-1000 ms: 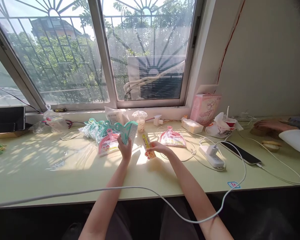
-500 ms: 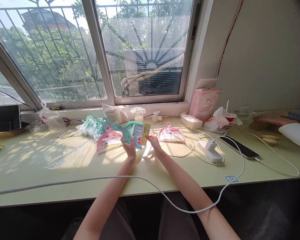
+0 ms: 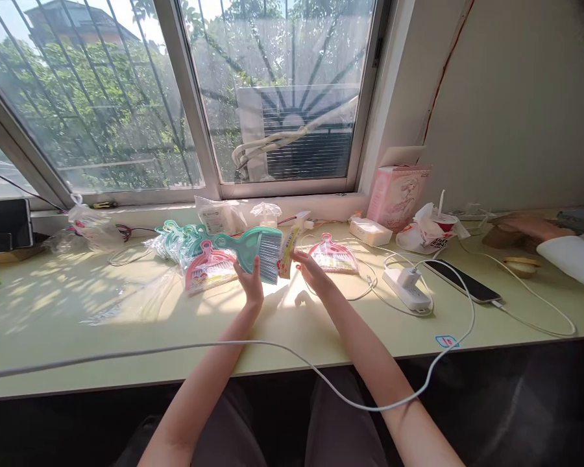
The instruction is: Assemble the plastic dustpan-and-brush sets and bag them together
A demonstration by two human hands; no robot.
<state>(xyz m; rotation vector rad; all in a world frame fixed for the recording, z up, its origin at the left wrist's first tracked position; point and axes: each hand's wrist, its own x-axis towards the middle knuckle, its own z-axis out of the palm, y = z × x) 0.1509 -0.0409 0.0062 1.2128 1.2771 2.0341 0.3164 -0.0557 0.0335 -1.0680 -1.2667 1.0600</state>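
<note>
My left hand (image 3: pixel 250 280) is closed on a small green dustpan and brush set (image 3: pixel 246 250), its pale bristles (image 3: pixel 270 256) turned to the right. A yellow printed card (image 3: pixel 287 254) is pinched in the fingers of my right hand (image 3: pixel 311 271), just right of the bristles. Left of my hands, a pink dustpan and brush set (image 3: pixel 209 269) lies on the table, and another pink dustpan set (image 3: pixel 331 254) lies to the right. Several green dustpan sets (image 3: pixel 178 240) in clear plastic are piled behind the left pink one.
A white cable (image 3: pixel 175 350) crosses in front of my forearms. On the right are a power strip (image 3: pixel 407 290), a phone (image 3: pixel 462 281) and another person's hand (image 3: pixel 520 227). A pink box (image 3: pixel 399 194) stands by the wall; clear plastic (image 3: pixel 126 301) lies left.
My right hand has drawn the yellow card away from the bristles to the right and turned it more edge-on. My left hand still holds the green set. The view has shifted slightly.
</note>
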